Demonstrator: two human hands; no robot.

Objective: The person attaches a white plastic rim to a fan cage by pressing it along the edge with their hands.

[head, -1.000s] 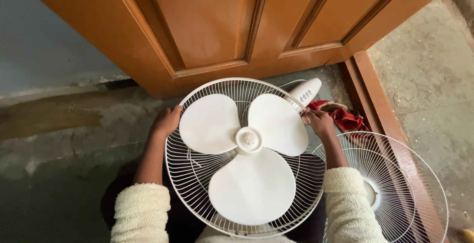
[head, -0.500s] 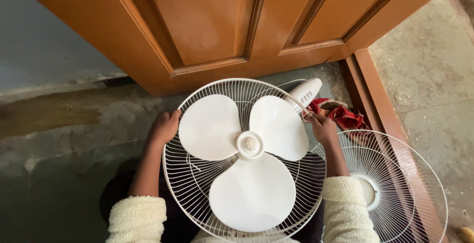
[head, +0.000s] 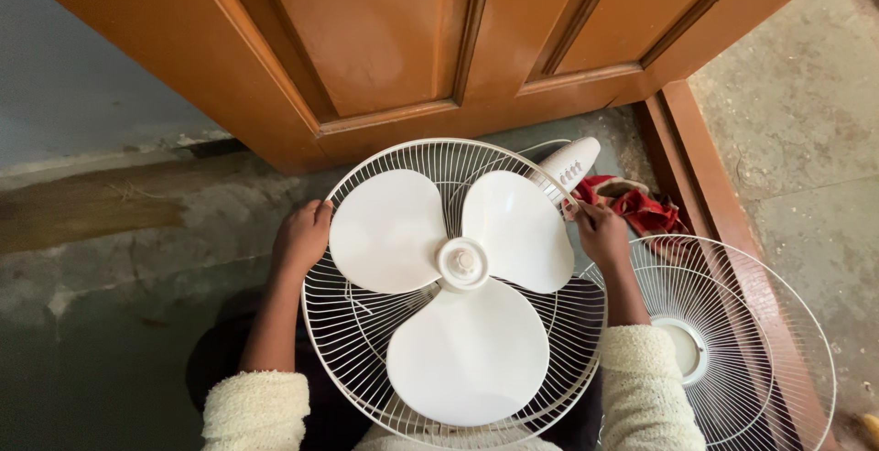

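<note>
Fan [head: 458,286]: white, three blades, rear wire guard, face-up on person's lap, before wooden door [head: 385,39]. Likely light but bulky; thin guard wires probably springy, plastic blades look brittle. Best hold: guard rim, opposite sides.

Left hand [head: 300,239] curled on rim's left edge, fingers closed around wire. Right hand [head: 602,234] at rim's upper right, fingers pinched at the edge; what they pinch cannot be told.

Loose front guard [head: 732,341] on floor, right of fan. Red cloth [head: 641,208] just beyond right hand.
</note>
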